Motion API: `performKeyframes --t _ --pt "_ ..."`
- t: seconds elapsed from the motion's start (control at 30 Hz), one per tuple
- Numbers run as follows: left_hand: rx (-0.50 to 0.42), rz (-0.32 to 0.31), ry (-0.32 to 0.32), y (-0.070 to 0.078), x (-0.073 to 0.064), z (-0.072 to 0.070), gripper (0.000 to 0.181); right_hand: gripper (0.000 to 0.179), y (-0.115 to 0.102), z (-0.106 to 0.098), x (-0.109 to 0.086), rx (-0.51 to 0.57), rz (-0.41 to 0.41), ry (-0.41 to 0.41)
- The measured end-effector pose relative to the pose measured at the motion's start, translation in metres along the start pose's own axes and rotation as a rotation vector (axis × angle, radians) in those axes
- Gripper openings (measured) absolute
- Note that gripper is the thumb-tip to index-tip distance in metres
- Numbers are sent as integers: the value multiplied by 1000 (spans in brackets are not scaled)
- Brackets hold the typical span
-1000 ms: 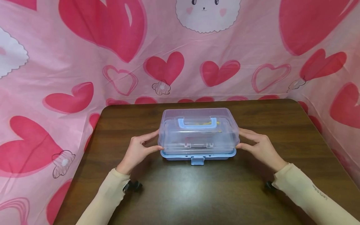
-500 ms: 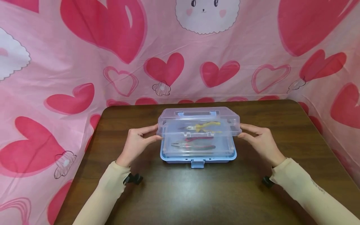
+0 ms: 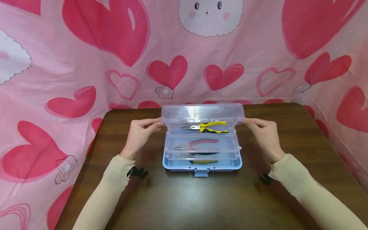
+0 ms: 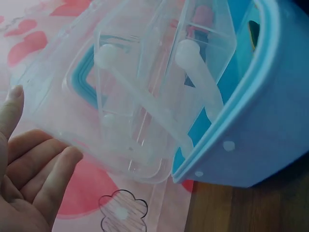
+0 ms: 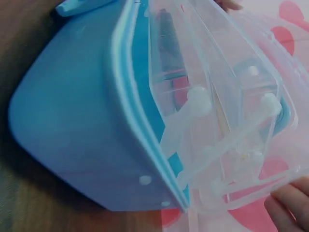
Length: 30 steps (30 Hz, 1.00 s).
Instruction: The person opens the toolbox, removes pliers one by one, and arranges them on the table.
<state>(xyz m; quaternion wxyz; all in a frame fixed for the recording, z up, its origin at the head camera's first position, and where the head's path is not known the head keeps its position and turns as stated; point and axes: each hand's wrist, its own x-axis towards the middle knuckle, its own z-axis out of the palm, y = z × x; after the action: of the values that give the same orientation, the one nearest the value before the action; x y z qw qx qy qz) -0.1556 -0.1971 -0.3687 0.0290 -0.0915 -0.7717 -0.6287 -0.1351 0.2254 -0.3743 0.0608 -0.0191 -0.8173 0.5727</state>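
Note:
A toolbox with a light blue base (image 3: 202, 169) and a clear lid (image 3: 175, 112) stands on the table, its lid raised and tipped toward the back. My left hand (image 3: 139, 135) holds the lid's left edge between thumb and fingers. At the opposite edge, my right hand (image 3: 265, 137) pinches the lid too. Clear trays (image 3: 230, 145) have fanned out in steps on white link arms (image 4: 149, 104). Long-nose pliers (image 3: 213, 127) with yellow and black handles lie in the upper tray. Red-handled pliers (image 3: 204, 141) show in the lower tray, and a yellow handle (image 3: 204, 162) lies in the base.
The dark wooden table (image 3: 184, 204) carries the toolbox near its back half. A pink cloth (image 3: 126, 44) with hearts hangs close behind and along both sides. A blue latch (image 3: 201, 172) sticks out at the toolbox front.
Both hands have swung the lid up and back from nearly closed. The trays have risen and spread with it, bringing the pliers into plain sight.

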Motion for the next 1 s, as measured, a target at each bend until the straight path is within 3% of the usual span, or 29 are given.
performKeyframes --t 0.13,0.3,0.53,0.63,0.77,1.0 --pt "-48 -4 59 -3 10 1 34 48 -3 4 7 18 44 14" --pt "-60 -51 149 -4 19 4 35 53 -3 8 14 56 19 1" --pt "-94 -82 239 -8 29 10 36 62 4 11 20 163 -12 -127" --pt "-146 -63 228 -10 31 13 37 58 8 11 23 209 -24 -169" --pt "-259 -35 160 -16 34 16 39 53 15 13 29 273 -49 -195" --pt "-355 -23 64 -27 36 23 42 44 24 18 37 270 -79 -179"
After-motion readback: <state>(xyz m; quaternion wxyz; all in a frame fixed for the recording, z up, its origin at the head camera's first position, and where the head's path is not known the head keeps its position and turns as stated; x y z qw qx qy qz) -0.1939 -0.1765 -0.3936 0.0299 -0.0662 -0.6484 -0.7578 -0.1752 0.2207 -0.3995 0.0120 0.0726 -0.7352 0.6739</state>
